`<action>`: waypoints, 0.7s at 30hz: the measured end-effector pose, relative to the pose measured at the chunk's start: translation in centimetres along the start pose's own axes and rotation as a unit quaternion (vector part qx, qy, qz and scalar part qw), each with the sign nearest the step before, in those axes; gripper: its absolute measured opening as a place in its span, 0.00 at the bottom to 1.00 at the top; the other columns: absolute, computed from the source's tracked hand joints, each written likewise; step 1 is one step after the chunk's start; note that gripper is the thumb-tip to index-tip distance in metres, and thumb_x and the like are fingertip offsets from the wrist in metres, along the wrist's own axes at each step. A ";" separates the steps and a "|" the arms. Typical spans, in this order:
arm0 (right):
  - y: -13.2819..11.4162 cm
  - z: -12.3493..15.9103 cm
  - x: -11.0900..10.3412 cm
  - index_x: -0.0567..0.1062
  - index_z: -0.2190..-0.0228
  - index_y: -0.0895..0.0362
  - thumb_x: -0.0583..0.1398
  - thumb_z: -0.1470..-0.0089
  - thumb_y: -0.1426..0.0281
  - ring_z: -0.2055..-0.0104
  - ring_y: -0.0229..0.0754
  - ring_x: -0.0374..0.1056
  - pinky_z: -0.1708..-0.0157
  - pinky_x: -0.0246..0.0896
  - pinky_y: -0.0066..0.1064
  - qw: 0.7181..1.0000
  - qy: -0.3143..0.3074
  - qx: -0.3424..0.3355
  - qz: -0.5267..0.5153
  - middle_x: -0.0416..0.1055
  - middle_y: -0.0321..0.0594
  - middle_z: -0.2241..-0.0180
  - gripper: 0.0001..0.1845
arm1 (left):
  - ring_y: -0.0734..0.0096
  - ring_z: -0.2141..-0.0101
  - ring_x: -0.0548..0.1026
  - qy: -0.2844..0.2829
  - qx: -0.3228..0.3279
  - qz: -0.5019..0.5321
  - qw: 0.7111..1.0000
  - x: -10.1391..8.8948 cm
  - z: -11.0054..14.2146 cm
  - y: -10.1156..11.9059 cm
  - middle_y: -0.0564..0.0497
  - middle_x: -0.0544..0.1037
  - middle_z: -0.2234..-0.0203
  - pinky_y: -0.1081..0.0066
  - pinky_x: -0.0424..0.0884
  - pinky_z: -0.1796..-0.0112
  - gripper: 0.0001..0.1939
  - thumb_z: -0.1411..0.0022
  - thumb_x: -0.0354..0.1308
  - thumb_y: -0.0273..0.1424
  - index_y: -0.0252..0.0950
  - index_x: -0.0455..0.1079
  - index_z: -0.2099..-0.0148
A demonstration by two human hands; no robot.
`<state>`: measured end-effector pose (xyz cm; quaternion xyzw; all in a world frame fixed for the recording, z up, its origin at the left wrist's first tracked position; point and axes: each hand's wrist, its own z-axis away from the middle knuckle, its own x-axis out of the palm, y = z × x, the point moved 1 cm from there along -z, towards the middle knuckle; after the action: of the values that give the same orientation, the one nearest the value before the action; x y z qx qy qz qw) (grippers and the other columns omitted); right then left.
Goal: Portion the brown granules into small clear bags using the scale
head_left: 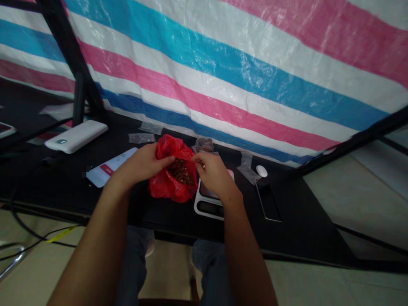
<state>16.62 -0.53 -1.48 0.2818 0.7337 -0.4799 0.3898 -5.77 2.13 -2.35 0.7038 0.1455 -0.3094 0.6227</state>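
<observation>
A red plastic bag [165, 185] lies open on the black table [296, 221], with dark brown bits [180, 171] showing in its mouth. My left hand [143, 163] grips the bag's left rim with closed fingers. My right hand [214, 173] pinches the bag's right rim. It hovers over a small white kitchen scale [205, 206] that stands just right of the bag.
A white power bank [76, 136] lies at the far left, a white card with a red patch [108, 168] beside my left hand. Small clear bags [142, 137] lie behind and right [247, 168], one filled [204, 144]. A white round object [262, 171] and a dark tray [269, 199] sit right. Striped tarp behind.
</observation>
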 end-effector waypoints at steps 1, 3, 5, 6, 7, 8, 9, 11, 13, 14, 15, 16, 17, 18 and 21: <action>0.0 0.0 0.0 0.82 0.57 0.58 0.57 0.39 0.84 0.50 0.49 0.77 0.45 0.67 0.38 1.000 0.004 -0.002 -0.001 0.83 0.48 0.53 0.16 | 0.52 0.57 0.84 0.029 -0.010 0.016 0.999 0.4 -0.7 -0.3 0.48 0.87 0.57 0.63 0.79 0.55 0.23 0.43 0.62 0.46 0.38 0.78 0.51; 0.0 -0.1 0.0 0.83 0.57 0.58 0.58 0.38 0.82 0.50 0.49 0.77 0.45 0.67 0.38 1.000 0.010 -0.003 0.000 0.83 0.48 0.53 0.15 | 0.53 0.58 0.84 0.058 -0.033 0.047 0.997 1.1 -1.8 -0.8 0.46 0.87 0.57 0.63 0.79 0.55 0.23 0.46 0.63 0.42 0.35 0.77 0.51; 0.0 -0.1 0.1 0.83 0.57 0.59 0.58 0.37 0.80 0.50 0.49 0.76 0.44 0.67 0.39 1.000 0.012 -0.001 0.007 0.82 0.49 0.54 0.14 | 0.54 0.60 0.83 0.067 -0.048 0.056 0.995 1.7 -2.5 -1.3 0.45 0.86 0.59 0.63 0.79 0.58 0.22 0.49 0.64 0.39 0.34 0.76 0.52; -0.1 -0.1 0.1 0.83 0.56 0.59 0.59 0.36 0.79 0.50 0.49 0.76 0.44 0.67 0.39 1.000 0.013 0.000 0.012 0.81 0.49 0.54 0.13 | 0.54 0.62 0.83 0.071 -0.050 0.057 0.995 1.8 -2.7 -1.5 0.45 0.86 0.61 0.64 0.79 0.60 0.21 0.50 0.64 0.38 0.34 0.76 0.54; -0.1 0.0 0.1 0.83 0.56 0.59 0.59 0.36 0.78 0.50 0.49 0.75 0.44 0.66 0.40 1.000 0.018 0.003 0.019 0.80 0.49 0.53 0.13 | 0.55 0.63 0.83 0.075 -0.049 0.059 0.994 1.9 -2.8 -1.7 0.46 0.86 0.62 0.64 0.78 0.61 0.20 0.50 0.63 0.37 0.34 0.76 0.55; -0.3 0.0 0.1 0.83 0.56 0.60 0.59 0.36 0.77 0.49 0.50 0.75 0.44 0.66 0.40 0.999 0.028 0.007 0.027 0.79 0.50 0.52 0.12 | 0.55 0.64 0.83 0.077 -0.047 0.068 0.994 2.0 -2.8 -1.8 0.46 0.86 0.64 0.65 0.78 0.63 0.18 0.50 0.63 0.37 0.34 0.76 0.57; -0.4 0.0 0.1 0.82 0.56 0.60 0.60 0.36 0.76 0.49 0.50 0.74 0.43 0.66 0.40 0.998 0.045 0.010 0.035 0.78 0.51 0.51 0.12 | 0.56 0.64 0.82 0.074 -0.044 0.084 0.993 2.0 -2.7 -2.0 0.47 0.86 0.65 0.66 0.77 0.64 0.17 0.49 0.62 0.38 0.35 0.77 0.58; -0.9 0.0 0.2 0.82 0.55 0.60 0.59 0.36 0.76 0.48 0.50 0.73 0.44 0.65 0.40 0.995 0.087 0.011 0.038 0.76 0.52 0.50 0.12 | 0.57 0.65 0.82 0.055 -0.054 0.123 0.989 2.0 -2.5 -2.1 0.49 0.86 0.66 0.67 0.77 0.64 0.16 0.49 0.62 0.40 0.36 0.78 0.61; -1.5 -0.1 0.4 0.81 0.57 0.59 0.59 0.36 0.76 0.51 0.48 0.74 0.47 0.66 0.38 0.995 0.099 -0.003 0.016 0.77 0.49 0.54 0.11 | 0.58 0.67 0.81 0.032 -0.079 0.142 0.986 1.9 -2.2 -2.2 0.51 0.85 0.69 0.68 0.75 0.66 0.16 0.48 0.63 0.43 0.36 0.78 0.64; -1.7 -0.2 0.7 0.81 0.58 0.58 0.59 0.36 0.76 0.54 0.47 0.74 0.50 0.67 0.37 0.996 0.084 -0.014 -0.005 0.78 0.46 0.57 0.10 | 0.58 0.69 0.80 0.025 -0.092 0.141 0.985 1.9 -2.1 -2.2 0.51 0.84 0.71 0.69 0.74 0.68 0.16 0.48 0.64 0.44 0.37 0.78 0.66; -1.9 -0.2 1.0 0.81 0.60 0.57 0.60 0.37 0.77 0.57 0.45 0.75 0.53 0.67 0.35 0.998 0.059 -0.023 -0.030 0.79 0.43 0.61 0.09 | 0.58 0.70 0.80 0.020 -0.101 0.137 0.985 1.8 -2.0 -2.2 0.51 0.83 0.73 0.69 0.73 0.70 0.16 0.48 0.64 0.45 0.37 0.78 0.67; -2.0 -0.4 1.4 0.81 0.61 0.56 0.60 0.37 0.77 0.59 0.44 0.75 0.54 0.67 0.34 0.998 0.034 -0.028 -0.053 0.80 0.41 0.63 0.09 | 0.59 0.70 0.79 0.019 -0.104 0.132 0.986 1.7 -2.0 -2.1 0.51 0.83 0.74 0.69 0.72 0.70 0.17 0.48 0.64 0.46 0.37 0.78 0.67; -2.0 -0.5 1.8 0.81 0.62 0.56 0.60 0.37 0.77 0.59 0.44 0.76 0.55 0.67 0.34 0.997 0.013 -0.029 -0.070 0.81 0.41 0.64 0.09 | 0.59 0.70 0.79 0.020 -0.100 0.127 0.987 1.7 -1.9 -2.1 0.51 0.83 0.74 0.69 0.72 0.70 0.17 0.48 0.64 0.46 0.37 0.79 0.67; -1.9 -0.6 2.1 0.81 0.62 0.56 0.60 0.37 0.78 0.59 0.44 0.77 0.54 0.68 0.34 0.997 0.000 -0.028 -0.078 0.82 0.41 0.63 0.09 | 0.58 0.70 0.80 0.023 -0.092 0.124 0.988 1.6 -1.9 -2.0 0.51 0.84 0.73 0.69 0.73 0.69 0.17 0.48 0.64 0.45 0.36 0.80 0.66; -1.4 -1.0 2.8 0.81 0.59 0.56 0.60 0.36 0.77 0.52 0.47 0.77 0.48 0.67 0.37 0.999 -0.007 -0.015 -0.052 0.83 0.45 0.56 0.10 | 0.58 0.65 0.82 0.034 -0.056 0.126 0.990 1.7 -2.0 -2.0 0.50 0.86 0.67 0.68 0.75 0.64 0.19 0.48 0.66 0.44 0.36 0.82 0.60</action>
<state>13.72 -0.05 -2.98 0.2344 0.7518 -0.4903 0.3733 -5.15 4.09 -4.87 0.6905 0.0942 -0.1953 0.6901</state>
